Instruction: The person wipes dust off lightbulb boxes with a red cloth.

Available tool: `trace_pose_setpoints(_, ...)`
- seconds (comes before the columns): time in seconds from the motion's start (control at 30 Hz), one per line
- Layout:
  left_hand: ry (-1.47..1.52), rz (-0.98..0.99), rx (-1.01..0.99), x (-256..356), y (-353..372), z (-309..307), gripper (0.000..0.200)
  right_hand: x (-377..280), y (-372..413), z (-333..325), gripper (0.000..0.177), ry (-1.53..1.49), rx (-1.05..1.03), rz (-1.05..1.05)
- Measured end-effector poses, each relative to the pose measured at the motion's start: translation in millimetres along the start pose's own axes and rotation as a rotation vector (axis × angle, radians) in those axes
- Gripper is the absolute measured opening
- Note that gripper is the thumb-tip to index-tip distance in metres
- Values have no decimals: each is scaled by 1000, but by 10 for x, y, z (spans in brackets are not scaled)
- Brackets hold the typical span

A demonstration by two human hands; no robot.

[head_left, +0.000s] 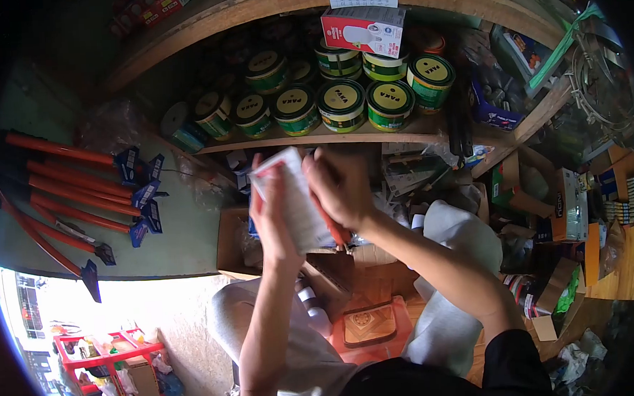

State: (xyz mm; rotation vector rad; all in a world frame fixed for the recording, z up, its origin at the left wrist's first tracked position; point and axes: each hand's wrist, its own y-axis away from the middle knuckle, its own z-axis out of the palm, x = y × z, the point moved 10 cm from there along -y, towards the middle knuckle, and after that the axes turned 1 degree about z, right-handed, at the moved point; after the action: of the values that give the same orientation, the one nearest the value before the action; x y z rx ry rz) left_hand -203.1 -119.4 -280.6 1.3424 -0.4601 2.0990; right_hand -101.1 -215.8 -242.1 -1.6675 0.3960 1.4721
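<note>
In the middle of the head view, my left hand (275,222) is wrapped round a white box (296,206) with a red patch near its top. Close against the box's right side is my right hand (338,190), its fingers curled round an orange-red handle (331,227) that points down. The box and both hands are slightly blurred. What the far end of the handle joins is hard to make out.
Green PAKA cans (342,105) line the shelf ahead, below a red-and-white box (364,32). Orange-handled tools (90,185) hang at the left. Open cartons (555,289) crowd the right. A red rack (110,359) stands lower left, a wooden-topped stool (369,324) below.
</note>
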Motion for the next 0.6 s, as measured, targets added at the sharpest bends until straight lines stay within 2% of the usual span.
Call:
trace_pose_setpoints(0.03,24,-47,14,-10,-118,-165,70,1,84,93,34,24,-58,0)
trace_pose_setpoints(0.1,145,-44,-16,98,-195,-279,62,124,227,242,35,15,-143,52)
trace_pose_setpoints(0.13,210,1,35,186,-183,-336,55,146,236,244,35,67,-160,84)
trace_pose_setpoints(0.17,136,42,-15,270,-175,-370,64,226,222,210,35,12,-108,121)
trace_pose_setpoints(0.23,-31,251,-9,542,-4,-75,79,424,152,148,37,-98,9,191)
trace_pose_setpoints(0.27,-80,265,-85,515,39,1,92,542,116,65,39,-107,24,278)
trace_pose_setpoints(0.37,-95,176,-187,369,96,192,96,564,-21,-149,39,-86,149,230)
trace_pose_setpoints(0.47,-80,143,-177,364,70,210,87,482,-18,-176,36,-62,200,180)
trace_pose_setpoints(0.53,-61,131,-165,364,33,142,77,291,44,-122,34,27,168,169)
trace_pose_setpoints(0.6,-11,104,-100,290,-27,21,76,177,60,-68,33,120,114,110)
